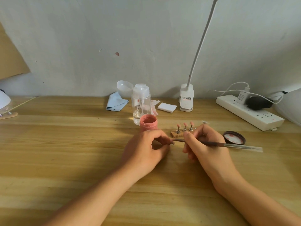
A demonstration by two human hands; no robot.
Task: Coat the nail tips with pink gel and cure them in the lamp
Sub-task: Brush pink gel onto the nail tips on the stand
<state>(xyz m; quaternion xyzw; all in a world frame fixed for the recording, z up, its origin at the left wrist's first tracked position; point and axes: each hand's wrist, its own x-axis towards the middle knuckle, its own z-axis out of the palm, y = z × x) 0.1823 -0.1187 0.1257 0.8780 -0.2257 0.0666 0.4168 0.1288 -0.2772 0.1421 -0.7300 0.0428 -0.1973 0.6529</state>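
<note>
Nail tips [184,124]: three, pink, upright on metal stands on a wooden block [176,136], mid-desk [65,144], just behind the hands. Block's R end is hidden by the R hand [206,144]. R fingers closed round a brush [236,145], bristle end pointing L. L hand [145,149]: fingers curled in, thumb and forefinger tips meeting at the brush tip; whether they pinch anything, cannot tell. Pink gel jar [148,123] open, just behind L hand, base hidden. Dark lid [234,137], pink-smeared inside, lies R of R hand. White rounded housing [291,108] at R edge is cut off; identity unclear.
</note>
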